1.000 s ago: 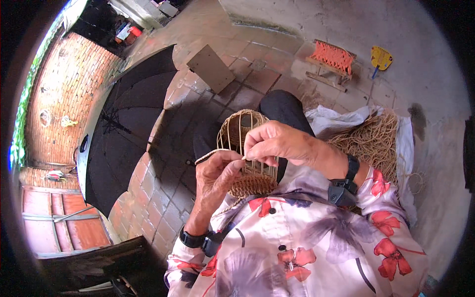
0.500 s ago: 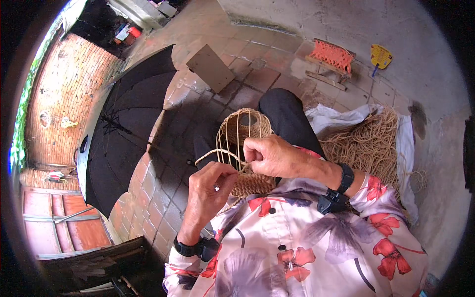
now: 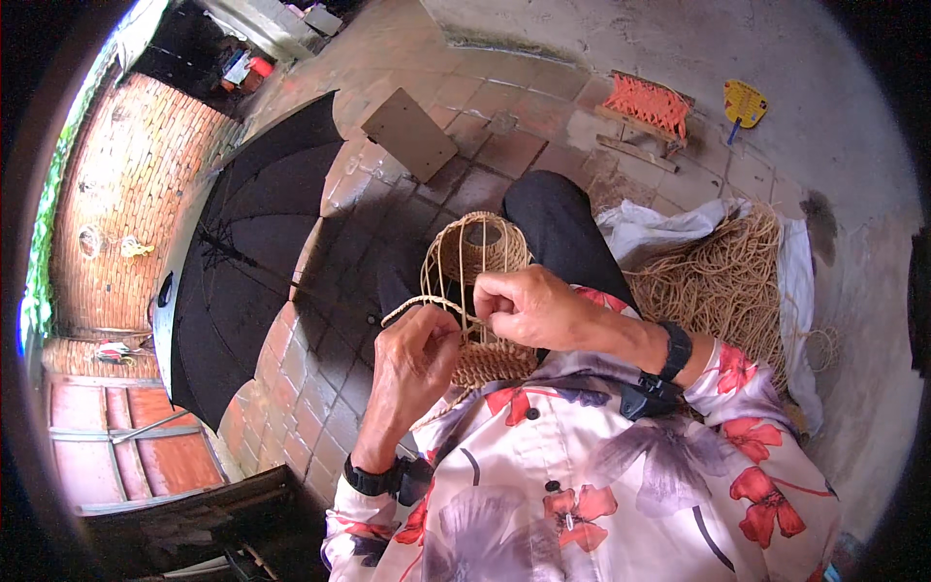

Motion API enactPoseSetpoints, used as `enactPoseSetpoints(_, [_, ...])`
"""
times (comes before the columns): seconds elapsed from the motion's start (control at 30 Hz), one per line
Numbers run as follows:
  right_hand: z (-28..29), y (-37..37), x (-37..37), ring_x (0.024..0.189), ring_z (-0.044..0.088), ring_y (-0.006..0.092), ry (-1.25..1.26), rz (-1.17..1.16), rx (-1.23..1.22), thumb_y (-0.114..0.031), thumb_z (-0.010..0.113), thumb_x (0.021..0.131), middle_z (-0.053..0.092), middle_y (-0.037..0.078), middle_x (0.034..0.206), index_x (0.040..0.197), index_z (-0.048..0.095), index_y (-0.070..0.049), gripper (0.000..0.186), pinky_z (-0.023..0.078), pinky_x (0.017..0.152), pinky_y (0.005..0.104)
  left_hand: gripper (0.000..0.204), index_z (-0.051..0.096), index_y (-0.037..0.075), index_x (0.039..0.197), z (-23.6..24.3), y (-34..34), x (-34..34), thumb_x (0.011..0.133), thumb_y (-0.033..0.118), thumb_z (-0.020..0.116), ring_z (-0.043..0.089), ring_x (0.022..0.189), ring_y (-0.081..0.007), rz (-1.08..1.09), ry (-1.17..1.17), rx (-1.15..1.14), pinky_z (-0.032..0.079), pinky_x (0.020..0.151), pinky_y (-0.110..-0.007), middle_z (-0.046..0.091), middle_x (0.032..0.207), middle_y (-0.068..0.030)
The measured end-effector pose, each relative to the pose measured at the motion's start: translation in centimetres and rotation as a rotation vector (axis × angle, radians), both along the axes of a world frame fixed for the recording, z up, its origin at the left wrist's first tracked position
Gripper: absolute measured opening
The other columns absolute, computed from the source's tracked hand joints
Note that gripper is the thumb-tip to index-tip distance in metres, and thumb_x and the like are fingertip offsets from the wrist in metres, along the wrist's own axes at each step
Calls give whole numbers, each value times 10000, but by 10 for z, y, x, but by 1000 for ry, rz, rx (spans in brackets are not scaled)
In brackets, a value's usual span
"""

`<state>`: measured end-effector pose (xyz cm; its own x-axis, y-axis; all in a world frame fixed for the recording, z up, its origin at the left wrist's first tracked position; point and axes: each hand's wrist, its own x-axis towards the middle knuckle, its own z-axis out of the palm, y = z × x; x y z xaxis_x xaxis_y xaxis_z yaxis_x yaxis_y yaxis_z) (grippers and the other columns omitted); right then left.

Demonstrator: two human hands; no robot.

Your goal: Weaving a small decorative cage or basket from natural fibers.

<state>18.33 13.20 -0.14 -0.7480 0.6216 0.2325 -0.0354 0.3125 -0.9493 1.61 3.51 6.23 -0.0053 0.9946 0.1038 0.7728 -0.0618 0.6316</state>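
The left hand [image 3: 412, 364] pinches a pale cord [image 3: 419, 306]. The right hand [image 3: 529, 306] grips a rib of the half-woven basket [image 3: 480, 291] on the lap. It seems best to pull the cord snug and keep each row flat. A rope pile [image 3: 722, 281] lies beside the right arm, a black umbrella [image 3: 242, 252] to the left.

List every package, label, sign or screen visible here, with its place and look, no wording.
No clear package, sign or screen shows. Nearest candidates:
Yellow hand fan: far right on the concrete, rounded, blue handle, print too small to tell.
Brown flat board: on the paving beyond the half-woven basket, rectangular, plain.
Small red and white items: far left top, too small to identify.
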Motion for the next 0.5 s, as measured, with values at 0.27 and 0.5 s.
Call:
enactPoseSetpoints(0.27, [11, -7, 15, 611, 627, 147, -83, 37, 74, -64, 627, 766, 640, 102, 692, 868, 650, -18, 114, 482, 568, 291, 88, 617, -3, 838, -3, 0, 0, 763, -11, 663, 568, 651, -175, 17, -105, 8, 454, 575, -287, 565, 738, -71])
enactPoseSetpoints(0.5, [7, -16, 12, 677, 637, 340, -67, -126, 309, -165, 595, 778, 636, 159, 711, 756, 634, -42, 131, 506, 623, 429, 90, 632, -2, 855, -5, -1, 1, 775, 29, 660, 546, 784, -177, 7, -74, -12, 454, 688, -292, 536, 844, -81])
